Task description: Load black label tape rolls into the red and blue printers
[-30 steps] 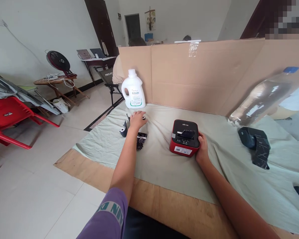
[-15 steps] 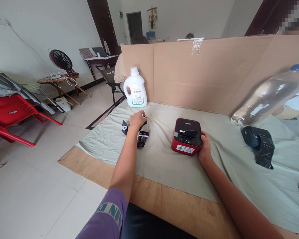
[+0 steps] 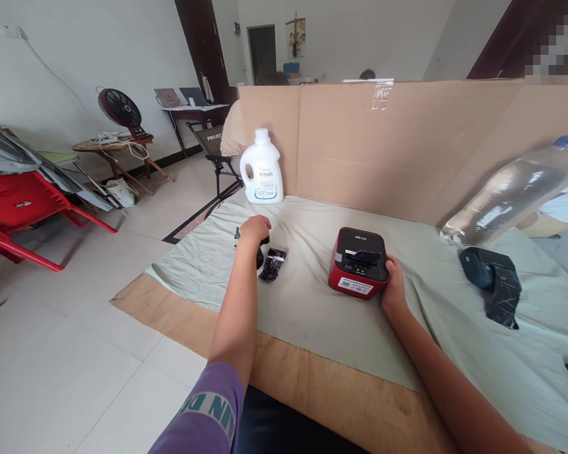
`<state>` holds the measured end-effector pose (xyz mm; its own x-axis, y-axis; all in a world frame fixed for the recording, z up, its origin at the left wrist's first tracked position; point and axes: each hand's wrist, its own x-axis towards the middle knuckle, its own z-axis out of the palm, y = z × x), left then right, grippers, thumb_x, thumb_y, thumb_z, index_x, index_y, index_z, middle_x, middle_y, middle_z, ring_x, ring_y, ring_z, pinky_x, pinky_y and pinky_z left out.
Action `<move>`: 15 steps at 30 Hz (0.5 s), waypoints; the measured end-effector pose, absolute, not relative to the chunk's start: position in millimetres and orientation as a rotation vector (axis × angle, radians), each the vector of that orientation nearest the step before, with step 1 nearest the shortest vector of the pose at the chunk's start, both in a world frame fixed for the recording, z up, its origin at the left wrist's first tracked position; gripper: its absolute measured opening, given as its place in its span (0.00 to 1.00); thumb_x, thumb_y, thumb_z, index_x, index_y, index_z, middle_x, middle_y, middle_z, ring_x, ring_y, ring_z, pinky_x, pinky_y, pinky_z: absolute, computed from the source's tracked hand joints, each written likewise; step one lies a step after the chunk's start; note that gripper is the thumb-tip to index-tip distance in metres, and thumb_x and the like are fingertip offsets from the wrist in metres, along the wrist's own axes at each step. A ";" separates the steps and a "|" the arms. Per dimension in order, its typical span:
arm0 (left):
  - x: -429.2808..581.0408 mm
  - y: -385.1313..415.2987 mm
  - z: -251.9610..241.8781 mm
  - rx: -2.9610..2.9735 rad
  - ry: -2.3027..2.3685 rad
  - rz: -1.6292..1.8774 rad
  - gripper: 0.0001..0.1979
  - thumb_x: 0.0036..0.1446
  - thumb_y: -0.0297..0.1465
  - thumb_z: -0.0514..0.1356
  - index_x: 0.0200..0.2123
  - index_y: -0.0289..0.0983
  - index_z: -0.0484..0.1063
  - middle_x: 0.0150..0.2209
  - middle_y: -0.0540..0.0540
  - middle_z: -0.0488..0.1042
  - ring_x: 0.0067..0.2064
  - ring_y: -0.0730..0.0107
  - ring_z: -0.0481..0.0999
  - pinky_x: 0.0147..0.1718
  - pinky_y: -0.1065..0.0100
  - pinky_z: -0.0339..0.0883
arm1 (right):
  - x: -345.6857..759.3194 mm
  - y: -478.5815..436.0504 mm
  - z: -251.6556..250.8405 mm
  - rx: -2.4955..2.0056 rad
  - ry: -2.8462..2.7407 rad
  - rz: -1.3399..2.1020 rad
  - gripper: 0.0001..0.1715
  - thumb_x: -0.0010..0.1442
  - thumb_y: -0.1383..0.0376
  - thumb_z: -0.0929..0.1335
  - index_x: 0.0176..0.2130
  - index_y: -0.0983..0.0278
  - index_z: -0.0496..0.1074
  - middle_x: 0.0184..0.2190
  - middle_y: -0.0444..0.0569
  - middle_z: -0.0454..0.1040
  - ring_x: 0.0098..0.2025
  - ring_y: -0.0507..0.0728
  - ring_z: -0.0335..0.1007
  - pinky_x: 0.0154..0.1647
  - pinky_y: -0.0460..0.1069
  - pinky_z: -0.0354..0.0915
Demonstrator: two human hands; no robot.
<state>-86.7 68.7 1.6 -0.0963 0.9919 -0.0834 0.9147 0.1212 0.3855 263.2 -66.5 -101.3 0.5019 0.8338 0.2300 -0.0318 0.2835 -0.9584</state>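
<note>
My left hand (image 3: pixel 255 229) reaches to small black things on the cloth, fingers bent down over a dark piece. The back of the hand and wrist hide most of that piece. Just right of it lies a crumpled, shiny black packet (image 3: pixel 273 265) with a pale strip. A red-and-black box-shaped device, apparently a small printer (image 3: pixel 360 263), stands upright on the cloth, a black sheet lying over its top slot. My right hand (image 3: pixel 394 285) grips its right side, with some fingers hidden behind it.
A white detergent jug (image 3: pixel 264 170) stands before a cardboard screen (image 3: pixel 360 145). On the right, a large clear bottle (image 3: pixel 511 192) leans beside a black object with shiny film (image 3: pixel 495 277). Light green cloth (image 3: pixel 307 315) covers a wooden board (image 3: pixel 312 372). A red chair (image 3: pixel 23 208) stands left.
My left hand has shifted slightly left and down over the black pieces. The shiny packet has turned slightly. My right hand stays on the printer, while the whole view has shifted a little.
</note>
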 end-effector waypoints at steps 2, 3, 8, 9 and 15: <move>-92.4 66.4 1.0 1.865 2.068 0.344 0.16 0.45 0.28 0.66 0.40 0.44 0.80 0.52 0.40 0.76 0.49 0.48 0.76 0.47 0.56 0.69 | 263.3 -66.5 -100.8 -1.139 -0.868 0.684 0.23 0.60 0.50 0.66 0.47 0.61 0.73 0.45 0.47 0.75 0.48 0.60 0.69 0.52 0.56 0.64; -95.2 65.5 0.8 1.865 2.062 0.346 0.16 0.45 0.28 0.66 0.40 0.44 0.80 0.51 0.40 0.77 0.49 0.49 0.76 0.47 0.56 0.68 | 263.1 -66.1 -100.4 -1.140 -0.870 0.678 0.23 0.60 0.50 0.66 0.47 0.61 0.74 0.45 0.47 0.75 0.48 0.60 0.69 0.53 0.55 0.64; -94.7 63.3 12.8 1.895 2.053 0.424 0.17 0.47 0.34 0.67 0.44 0.43 0.77 0.54 0.40 0.75 0.52 0.50 0.75 0.48 0.59 0.68 | 260.3 -67.9 -100.0 -1.161 -0.840 0.695 0.24 0.59 0.49 0.65 0.47 0.61 0.74 0.45 0.47 0.76 0.48 0.60 0.70 0.53 0.57 0.64; -87.3 61.0 17.4 1.903 2.032 0.447 0.18 0.49 0.38 0.66 0.44 0.41 0.77 0.52 0.39 0.76 0.51 0.51 0.76 0.48 0.59 0.69 | 259.8 -70.9 -100.6 -1.148 -0.818 0.715 0.24 0.59 0.49 0.65 0.48 0.60 0.74 0.45 0.48 0.76 0.48 0.61 0.71 0.54 0.58 0.65; 9.0 8.7 13.6 1.746 1.078 0.301 0.35 0.58 0.59 0.49 0.56 0.40 0.70 0.50 0.40 0.78 0.39 0.56 0.81 0.39 0.62 0.72 | 256.9 -108.0 -102.6 -1.125 -1.004 0.759 0.36 0.49 0.55 0.72 0.58 0.53 0.71 0.61 0.49 0.69 0.64 0.68 0.61 0.66 0.64 0.54</move>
